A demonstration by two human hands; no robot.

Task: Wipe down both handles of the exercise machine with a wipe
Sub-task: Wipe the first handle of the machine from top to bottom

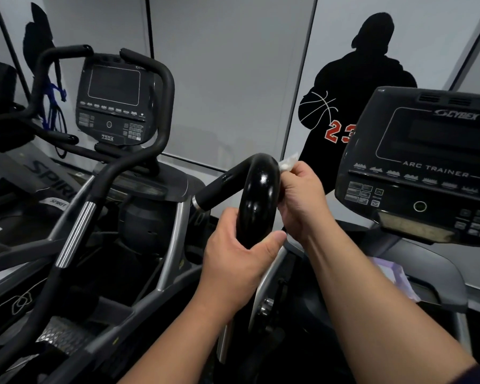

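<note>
A glossy black curved handle (258, 187) of the exercise machine rises in the middle of the view and bends away to the left. My left hand (239, 267) grips its lower part, thumb across the front. My right hand (302, 200) holds a small white wipe (287, 163) against the handle's upper right side, and only the wipe's top edge shows above the fingers. The machine's console (427, 167), marked ARC TRAINER, stands at the right. Its other handle is out of view.
A second machine with a 750A console (112, 103) and dark curved handlebars (161, 112) stands to the left. Grey wall panels carry a black basketball-player silhouette (352, 87). A pale purple item (391, 275) lies below the right console.
</note>
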